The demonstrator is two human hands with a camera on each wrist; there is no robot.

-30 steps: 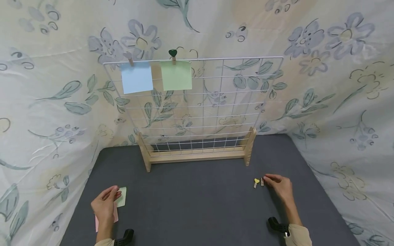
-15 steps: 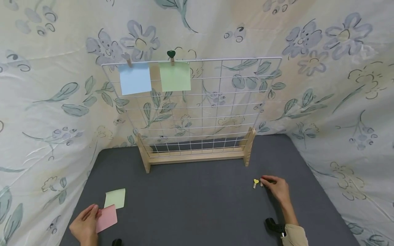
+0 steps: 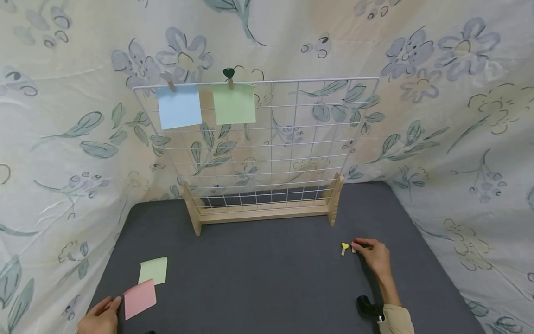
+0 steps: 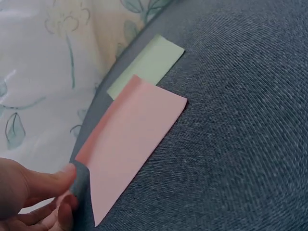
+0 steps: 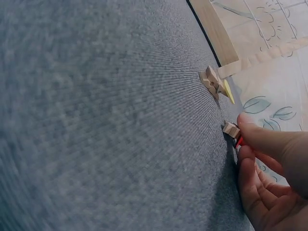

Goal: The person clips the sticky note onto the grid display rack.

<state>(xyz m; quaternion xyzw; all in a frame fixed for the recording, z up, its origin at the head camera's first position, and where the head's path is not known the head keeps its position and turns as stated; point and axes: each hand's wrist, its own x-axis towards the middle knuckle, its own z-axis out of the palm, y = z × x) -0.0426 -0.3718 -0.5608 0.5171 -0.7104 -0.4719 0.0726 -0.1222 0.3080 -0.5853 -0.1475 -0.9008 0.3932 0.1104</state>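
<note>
A pink sticky note (image 4: pixel 130 139) lies on the dark table at the left, overlapping a pale green sticky note (image 4: pixel 147 65). Just left of the pink note is my left hand (image 3: pixel 100 316), thumb and fingers loosely bent by its edge; no paper shows between them. On the right side, my right hand (image 3: pixel 375 257) pinches a small wooden clothespin (image 5: pixel 231 130) by its red end between thumb and forefinger, the wooden end at the table surface. Beside it lies another clothespin with a yellow heart (image 3: pixel 344 248), touched by neither hand.
A white wire grid (image 3: pixel 275 106) stands in a wooden base (image 3: pixel 263 214) at the back. Clothespins hold a blue note (image 3: pixel 180 109) and a green note (image 3: pixel 234 106) on its top bar. Floral cloth (image 3: pixel 479 130) surrounds the table (image 3: pixel 250 278).
My left hand has moved down and left, from above the green note to beside the pink note, uncovering both. The right hand stays at the red clothespin, nearly still.
</note>
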